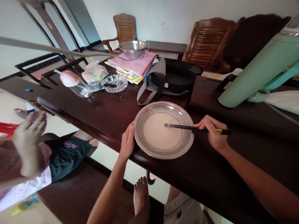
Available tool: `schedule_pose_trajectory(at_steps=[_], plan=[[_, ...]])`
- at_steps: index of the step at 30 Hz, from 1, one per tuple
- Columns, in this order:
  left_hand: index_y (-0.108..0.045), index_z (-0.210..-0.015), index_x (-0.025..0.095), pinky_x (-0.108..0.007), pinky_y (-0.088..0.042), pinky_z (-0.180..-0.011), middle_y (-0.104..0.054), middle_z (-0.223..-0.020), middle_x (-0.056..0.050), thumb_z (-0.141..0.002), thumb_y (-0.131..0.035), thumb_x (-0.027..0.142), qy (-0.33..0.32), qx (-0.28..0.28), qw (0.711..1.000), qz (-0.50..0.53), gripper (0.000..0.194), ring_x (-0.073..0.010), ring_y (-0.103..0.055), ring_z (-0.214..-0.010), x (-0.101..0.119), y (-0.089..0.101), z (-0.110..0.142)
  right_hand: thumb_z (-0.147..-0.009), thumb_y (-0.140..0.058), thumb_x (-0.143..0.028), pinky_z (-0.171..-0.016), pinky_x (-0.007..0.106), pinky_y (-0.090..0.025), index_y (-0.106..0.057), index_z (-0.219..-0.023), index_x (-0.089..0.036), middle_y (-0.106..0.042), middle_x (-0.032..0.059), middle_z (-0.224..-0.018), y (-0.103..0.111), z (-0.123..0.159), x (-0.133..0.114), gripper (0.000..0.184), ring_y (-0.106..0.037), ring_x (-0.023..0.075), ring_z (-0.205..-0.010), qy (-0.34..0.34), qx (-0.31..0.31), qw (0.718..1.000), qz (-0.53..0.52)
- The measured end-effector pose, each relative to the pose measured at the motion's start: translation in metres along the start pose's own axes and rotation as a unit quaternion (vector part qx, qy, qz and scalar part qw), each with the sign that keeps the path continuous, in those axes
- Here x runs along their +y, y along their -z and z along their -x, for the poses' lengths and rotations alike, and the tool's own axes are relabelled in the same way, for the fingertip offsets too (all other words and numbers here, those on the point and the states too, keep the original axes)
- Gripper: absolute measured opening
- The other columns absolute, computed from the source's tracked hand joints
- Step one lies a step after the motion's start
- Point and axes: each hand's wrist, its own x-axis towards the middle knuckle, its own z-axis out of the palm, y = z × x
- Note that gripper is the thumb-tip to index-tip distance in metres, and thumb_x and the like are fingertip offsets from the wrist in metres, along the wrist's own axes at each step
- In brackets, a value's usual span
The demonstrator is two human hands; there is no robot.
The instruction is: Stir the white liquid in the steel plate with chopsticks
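Observation:
A wide, shallow metal bowl sits near the front edge of the dark wooden table. Pale, milky liquid covers its bottom. My left hand grips the bowl's left rim, with the thumb along the side and part of the fingers hidden. On the other side, my right hand is closed around a pair of dark chopsticks with a gold band near their back end. Their tips reach over the rim into the liquid near the middle.
Behind the bowl lie a black-and-grey bag, a glass ashtray and a stack of folders topped by a steel basin. A green cylinder leans in from the right. Another person's hand is at far left.

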Motion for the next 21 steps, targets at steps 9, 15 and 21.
schedule_pose_trajectory(at_steps=[9, 15, 21], plan=[[-0.062, -0.133, 0.017, -0.041, -0.042, -0.11, -0.065, -0.136, -0.011, -0.099, -0.039, 0.057, -0.001, 0.0, 1.0, -0.001, 0.057, -0.0261, -0.058, -0.126, 0.0008, -0.0002, 0.0001, -0.098, -0.051, -0.02, -0.068, 0.034, -0.047, -0.064, -0.067, -0.024, -0.071, 0.0009, -0.073, 0.0, -0.0002, -0.0009, 0.033, -0.061, 0.0177, -0.071, 0.013, -0.011, 1.0, 0.023], [-0.063, -0.133, 0.017, -0.042, -0.043, -0.11, -0.066, -0.134, -0.011, -0.098, -0.04, 0.059, 0.003, 0.008, 1.0, -0.002, 0.059, -0.0271, -0.059, -0.125, 0.0006, -0.0002, 0.0004, -0.096, -0.056, -0.022, -0.071, 0.035, -0.048, -0.067, -0.071, -0.025, -0.075, 0.0016, -0.08, -0.0003, 0.0005, -0.0015, 0.027, -0.063, 0.0196, -0.077, 0.015, -0.066, 0.997, 0.047], [-0.063, -0.133, 0.017, -0.04, -0.042, -0.111, -0.065, -0.136, -0.01, -0.099, -0.04, 0.057, 0.003, 0.001, 1.0, 0.001, 0.057, -0.0262, -0.058, -0.126, 0.0005, -0.0003, 0.0003, -0.098, -0.052, -0.026, -0.066, 0.035, -0.047, -0.065, -0.066, -0.025, -0.073, 0.0012, -0.074, -0.0009, 0.0015, -0.0019, 0.034, -0.062, 0.019, -0.069, 0.002, -0.053, 0.999, 0.004]])
